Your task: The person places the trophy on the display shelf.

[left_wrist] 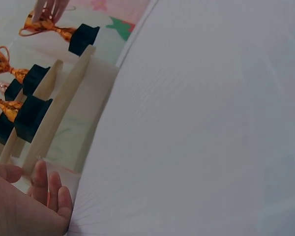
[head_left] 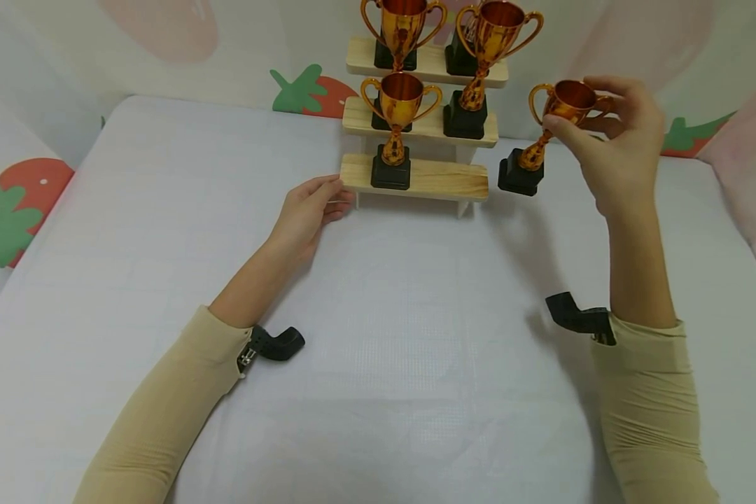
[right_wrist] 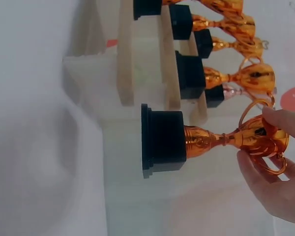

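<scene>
My right hand [head_left: 626, 140] holds a gold trophy cup [head_left: 570, 101] by its bowl, thumb on one side and fingers on the other. The cup is tilted, and its black base [right_wrist: 164, 140] hangs in the air just right of a tiered wooden display stand [head_left: 450, 178]. At the left end of the lowest tier, my left hand [head_left: 309, 213] grips the plank's end, thumb and fingers on either side. One gold trophy [head_left: 393, 161] stands on that tier, left of its middle. Another trophy [head_left: 469, 115] stands on the middle tier's right side.
More trophies, including a gold one [head_left: 403, 28], stand on the upper tiers, partly hidden by those in front. A white cloth [head_left: 403, 336] covers the table. Behind hangs a curtain [head_left: 239, 42] with strawberry prints. A black wrist device [head_left: 280, 344] sticks out from each sleeve.
</scene>
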### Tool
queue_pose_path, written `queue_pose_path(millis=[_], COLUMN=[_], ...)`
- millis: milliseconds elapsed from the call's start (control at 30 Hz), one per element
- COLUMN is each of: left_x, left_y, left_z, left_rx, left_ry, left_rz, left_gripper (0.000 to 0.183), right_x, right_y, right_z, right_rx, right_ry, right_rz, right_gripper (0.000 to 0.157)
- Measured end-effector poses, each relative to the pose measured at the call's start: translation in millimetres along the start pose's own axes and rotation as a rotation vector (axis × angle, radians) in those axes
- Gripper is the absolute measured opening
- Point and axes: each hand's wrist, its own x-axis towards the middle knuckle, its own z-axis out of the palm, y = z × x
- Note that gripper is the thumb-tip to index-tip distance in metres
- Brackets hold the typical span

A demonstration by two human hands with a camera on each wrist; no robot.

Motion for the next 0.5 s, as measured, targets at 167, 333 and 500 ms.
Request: queue_pose_path(millis=[167, 333, 500], left_x=[0.0, 0.9, 0.7], left_y=[-0.6, -1.6, -1.3], left_z=[-0.3, -0.5, -0.7], left_rx=[-0.01, -0.01, -0.013], left_ry=[-0.003, 0.0, 0.0], left_rz=[0.003, 0.001, 0.001], left_gripper=[0.043, 0.043, 0.042], right_x=[-3, -7, -9], right_y=[-4, -7, -10], right_z=[6.6, 11.7, 16.8], right_rx=[0.011, 0.005, 0.005], right_ry=[-0.016, -0.037, -0.055], right_rz=[-0.049, -0.085, -0.127], right_gripper=[0.045, 0.045, 0.044])
